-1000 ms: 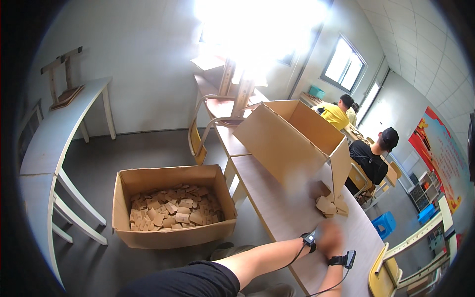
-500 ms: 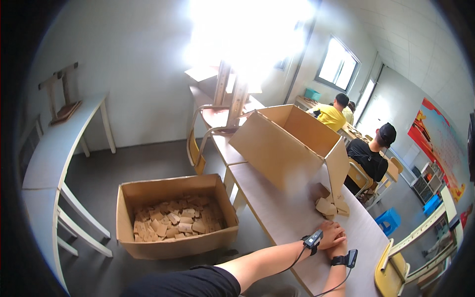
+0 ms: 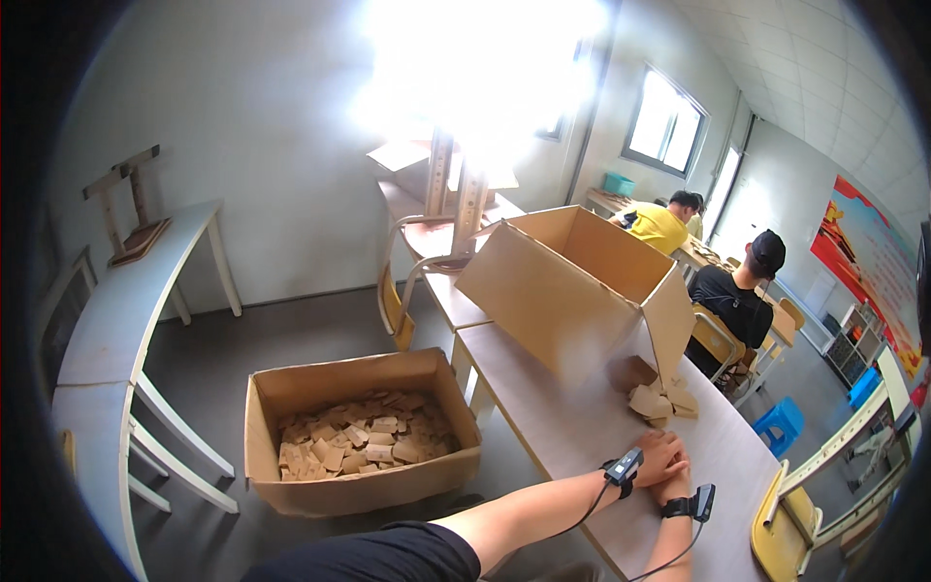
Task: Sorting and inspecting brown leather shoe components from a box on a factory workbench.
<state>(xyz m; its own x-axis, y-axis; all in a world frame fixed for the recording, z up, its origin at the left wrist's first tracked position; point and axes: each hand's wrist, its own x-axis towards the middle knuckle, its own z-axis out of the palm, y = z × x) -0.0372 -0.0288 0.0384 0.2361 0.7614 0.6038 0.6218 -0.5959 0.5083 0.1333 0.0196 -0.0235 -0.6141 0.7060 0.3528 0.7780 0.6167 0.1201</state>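
Note:
My left hand (image 3: 656, 458) and my right hand (image 3: 677, 481) lie together over the table (image 3: 543, 417). The left one rests across the right, its fingers bent over it; the right hand's fingers are mostly hidden. Neither shows any object in it. A small dark device on a band sits at each wrist, with a cable. Just beyond my hands, a few small cardboard pieces (image 3: 662, 400) lie loosely on the table. Past them a large cardboard box (image 3: 533, 296) stands tilted, its open top away from me.
On the floor at left, an open cardboard box (image 3: 364, 500) holds many small cardboard pieces (image 3: 373, 446). A white table (image 3: 107, 339) with an upturned stool curves along the left. At right are a yellow chair (image 3: 784, 529) and a blue stool (image 3: 779, 425). People (image 3: 727, 306) sit farther back.
The view has shifted slightly, so the scene sits a little lower and farther right. My hands stay together at the same place on the table.

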